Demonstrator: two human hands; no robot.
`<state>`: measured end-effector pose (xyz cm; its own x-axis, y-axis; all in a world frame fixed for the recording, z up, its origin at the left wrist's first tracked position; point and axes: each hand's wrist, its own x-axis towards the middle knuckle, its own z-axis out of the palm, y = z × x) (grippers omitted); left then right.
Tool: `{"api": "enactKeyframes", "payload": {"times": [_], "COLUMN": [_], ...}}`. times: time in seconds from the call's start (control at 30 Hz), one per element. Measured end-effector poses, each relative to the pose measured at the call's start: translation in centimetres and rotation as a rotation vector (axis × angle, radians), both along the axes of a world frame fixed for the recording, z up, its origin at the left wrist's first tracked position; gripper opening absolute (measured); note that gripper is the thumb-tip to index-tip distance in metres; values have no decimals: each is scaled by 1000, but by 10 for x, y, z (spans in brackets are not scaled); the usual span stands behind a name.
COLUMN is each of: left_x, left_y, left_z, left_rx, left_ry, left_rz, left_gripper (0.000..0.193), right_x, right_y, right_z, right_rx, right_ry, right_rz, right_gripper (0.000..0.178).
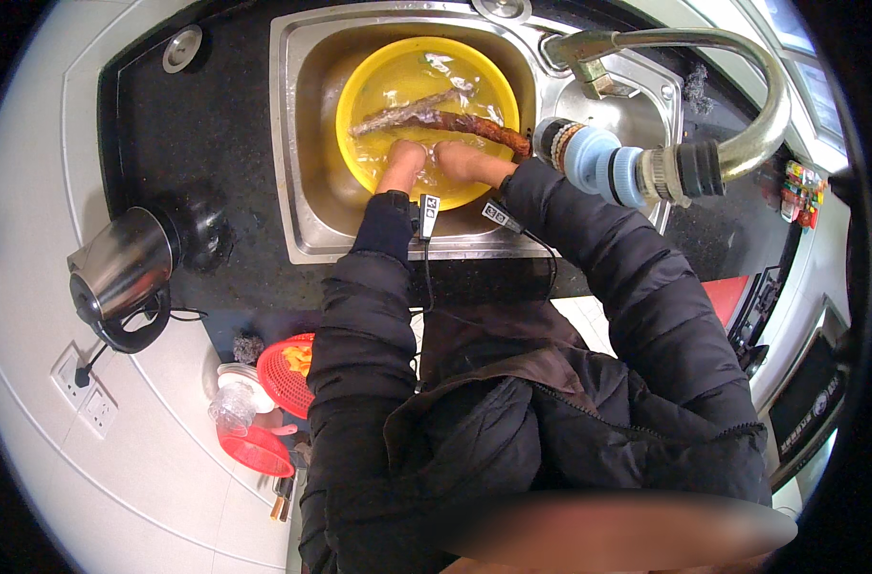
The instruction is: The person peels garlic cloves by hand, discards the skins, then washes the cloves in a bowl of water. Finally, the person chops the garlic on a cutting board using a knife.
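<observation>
A yellow plastic basin (pixel 352 163) holding water sits in the steel sink (pixel 307 143). Across it lies a long, knobbly reddish-brown piece (pixel 474 125), its right end resting near the rim. Beside it a paler, greyish long piece (pixel 390 119) is partly under water; I cannot make out what kind of food either one is. My left hand (pixel 406 161) dips into the near side of the basin, just below these pieces. Close to its right, my right hand (pixel 458 162) reaches in too. Water and glare hide the fingers of both hands, so any grip is not visible.
A curved faucet (pixel 766 91) with a blue nozzle (pixel 594 158) hangs over the right side, close to my right forearm. An electric kettle (pixel 125 268) stands on the black counter at left. Red baskets (pixel 285 375) and a glass (pixel 233 407) are lower left.
</observation>
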<state>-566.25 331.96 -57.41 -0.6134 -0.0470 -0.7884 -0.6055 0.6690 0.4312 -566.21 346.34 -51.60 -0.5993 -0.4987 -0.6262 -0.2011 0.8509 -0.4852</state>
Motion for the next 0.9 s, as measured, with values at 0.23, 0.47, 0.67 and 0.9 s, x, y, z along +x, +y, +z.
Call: {"api": "enactKeyframes", "payload": {"times": [0.23,0.47,0.67,0.9], "left_x": [-8,7,-3,-2], "left_y": [-4,3,-13,-24], "left_z": [1,13,57,70], "left_rx": [-55,155,510,526], "left_ry": [-135,-37,-304,-170], "left_rz": [-404,223,701,578], "left_gripper": [27,24,30,39], "right_x": [-9,-4,-11,-1], "right_y": [1,-1,14,6], "right_z": [15,2,10,45], "right_rx": [80,-17,-132,-357], "right_ry": [19,29,109,-612], "right_rz": [-162,-77,64,-574], "right_gripper": [28,26,23,16]}}
